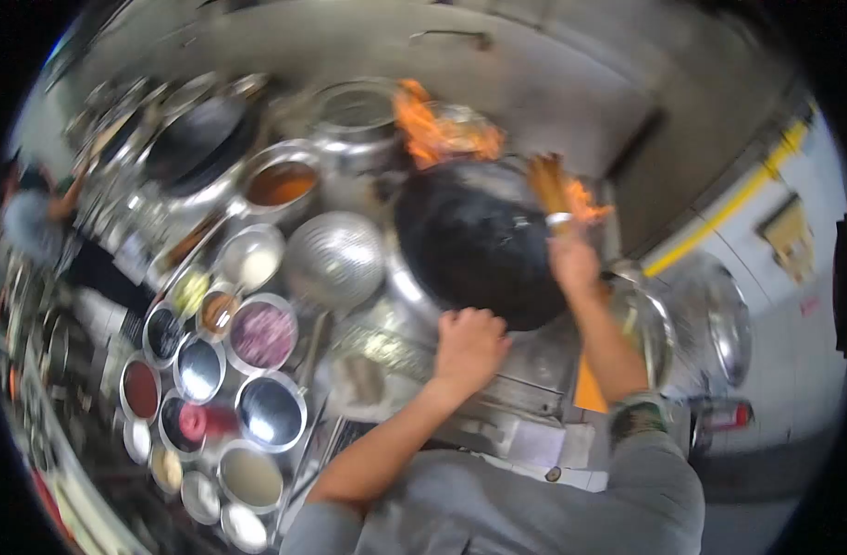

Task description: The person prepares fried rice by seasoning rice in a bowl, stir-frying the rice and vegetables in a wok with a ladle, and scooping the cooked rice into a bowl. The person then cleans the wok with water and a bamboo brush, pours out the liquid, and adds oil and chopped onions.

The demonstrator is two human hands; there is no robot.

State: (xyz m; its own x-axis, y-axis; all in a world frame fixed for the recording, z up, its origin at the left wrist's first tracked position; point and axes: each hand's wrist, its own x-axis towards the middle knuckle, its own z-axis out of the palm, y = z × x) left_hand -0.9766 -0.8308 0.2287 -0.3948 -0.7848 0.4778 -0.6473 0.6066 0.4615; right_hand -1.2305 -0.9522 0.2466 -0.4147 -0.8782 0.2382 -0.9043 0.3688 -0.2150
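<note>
A large black wok [479,240] sits tilted over the burner, with orange flames [432,129] rising behind it. My left hand [472,347] is closed at the wok's near edge, gripping the rim; the exact grip is hidden beneath the fingers. In my right hand [573,261] is a bamboo wok brush [549,185] with a pale band near its lower end. Its bristles point up and away, over the wok's right side. A few wet glints show on the wok's dark inner surface, and I see no food there.
Left of the wok lies a perforated strainer [335,259], beside a pot of orange-brown liquid [282,184]. Several seasoning bowls, one with chopped purple pieces [263,334], crowd the left counter. Metal basins [727,324] stand at right. Another person [35,222] is at far left.
</note>
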